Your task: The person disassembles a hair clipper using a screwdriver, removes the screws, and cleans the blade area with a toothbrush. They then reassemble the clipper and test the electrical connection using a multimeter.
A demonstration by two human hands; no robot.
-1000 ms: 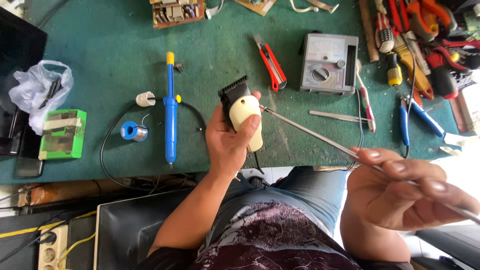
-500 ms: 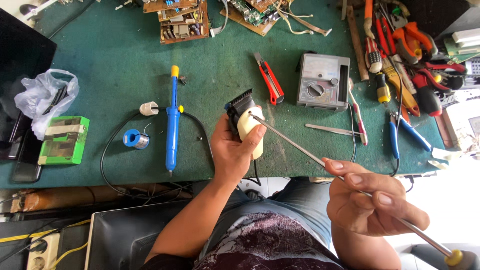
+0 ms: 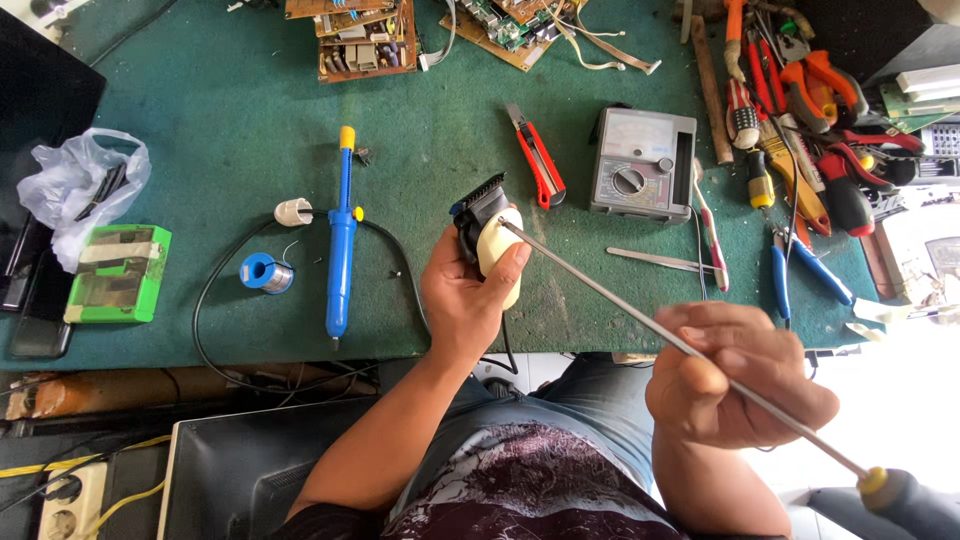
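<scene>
My left hand (image 3: 462,300) grips a cream hair clipper (image 3: 492,242) with a black comb head, held upright above the front edge of the green mat (image 3: 200,90). My right hand (image 3: 735,385) is closed around the long steel shaft of a screwdriver (image 3: 610,295). The shaft's tip touches the upper side of the clipper body. The screwdriver's dark handle with a yellow collar (image 3: 895,492) sticks out at the lower right.
On the mat lie a blue desoldering pump (image 3: 341,245), a solder spool (image 3: 266,272), a red utility knife (image 3: 538,160), a grey multimeter (image 3: 640,165), tweezers (image 3: 660,261), circuit boards (image 3: 362,35) and several pliers and screwdrivers (image 3: 800,110) at the right. A plastic bag (image 3: 75,185) and green box (image 3: 118,275) sit left.
The screwdriver tip has come in from the right and now rests on the clipper's upper side. My right hand slid up the shaft, toward the clipper. The view shifted slightly.
</scene>
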